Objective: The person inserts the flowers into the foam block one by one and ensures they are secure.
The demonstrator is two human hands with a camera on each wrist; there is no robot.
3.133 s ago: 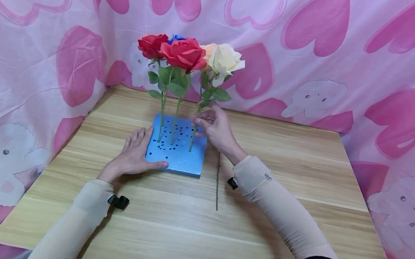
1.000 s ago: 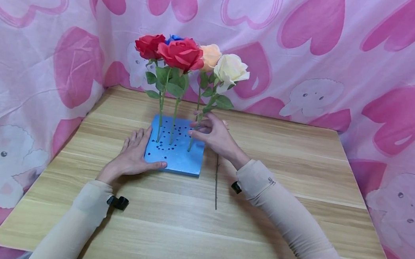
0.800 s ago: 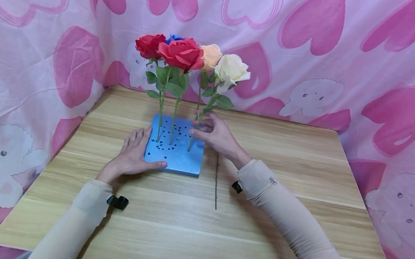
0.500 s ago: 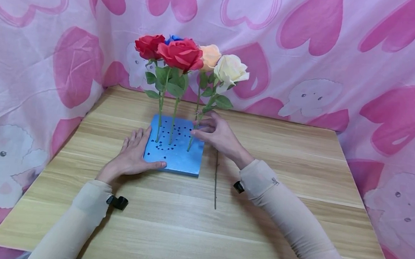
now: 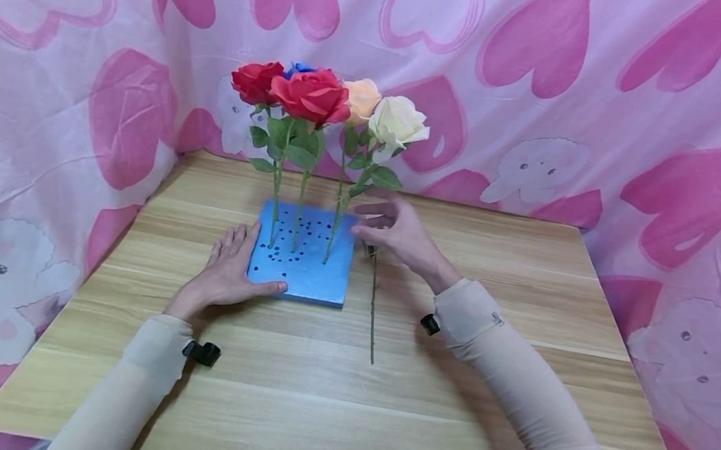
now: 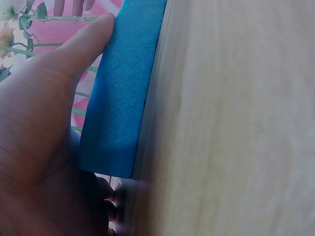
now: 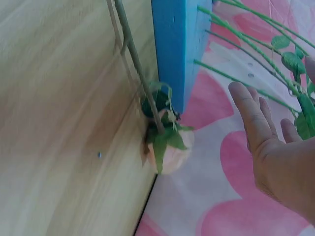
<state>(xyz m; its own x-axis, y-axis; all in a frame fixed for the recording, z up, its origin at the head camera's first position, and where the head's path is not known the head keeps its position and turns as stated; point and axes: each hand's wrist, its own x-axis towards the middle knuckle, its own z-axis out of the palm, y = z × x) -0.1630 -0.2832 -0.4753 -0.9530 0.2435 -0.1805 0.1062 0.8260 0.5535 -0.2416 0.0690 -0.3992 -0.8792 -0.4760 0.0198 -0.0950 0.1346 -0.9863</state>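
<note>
A blue board (image 5: 316, 285) dotted with small holes lies on the table, several artificial roses standing in it. My left hand (image 5: 228, 265) rests at the board's left side, fingers spread along the edge and thumb on the front left corner; in the left wrist view the thumb (image 6: 88, 44) lies along the board's top edge. The white rose (image 5: 397, 124) leans right, its stem in the board's right part. Just right of that stem is my right hand (image 5: 400, 234), fingers extended and apart, holding nothing. Red roses (image 5: 312, 97), a peach rose (image 5: 362, 100) and a blue rose (image 5: 298, 70) stand alongside.
One more rose lies on the table right of the board, its thin brown stem (image 5: 373, 308) pointing toward me; its pale pink bloom (image 7: 170, 152) shows in the right wrist view. A pink heart-patterned curtain (image 5: 533, 43) closes off the back and sides.
My right hand has let go of the white rose's stem and drawn back to the right. The white rose has tilted right, uncovering the peach one. My left hand has stayed in place.
</note>
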